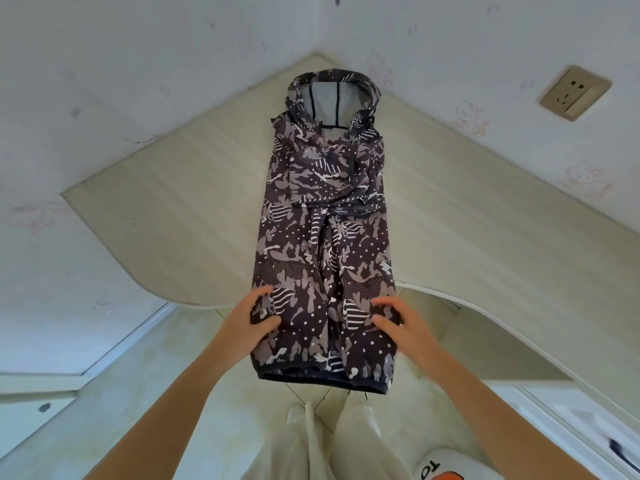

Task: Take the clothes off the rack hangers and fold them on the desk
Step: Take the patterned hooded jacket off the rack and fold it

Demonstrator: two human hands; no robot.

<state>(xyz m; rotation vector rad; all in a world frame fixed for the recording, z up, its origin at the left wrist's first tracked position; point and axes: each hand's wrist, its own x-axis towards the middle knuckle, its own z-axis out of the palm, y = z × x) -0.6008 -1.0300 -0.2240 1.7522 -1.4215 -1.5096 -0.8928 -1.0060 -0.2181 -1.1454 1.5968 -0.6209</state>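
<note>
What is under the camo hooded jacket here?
The pale desk lies under most of the jacket; its hem overhangs the edge. Anything beneath the fabric is covered.

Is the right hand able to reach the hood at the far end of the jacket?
Probably yes, with a lean. The right hand now grips the jacket near the hem; nothing lies on the desk between it and the hood.

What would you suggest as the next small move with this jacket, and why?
Probably lift the hem and fold it up toward the hood. The camouflage jacket already lies narrowed lengthwise on the desk, its hem hanging over the edge, and the left hand and right hand grip its lower sides.
</note>
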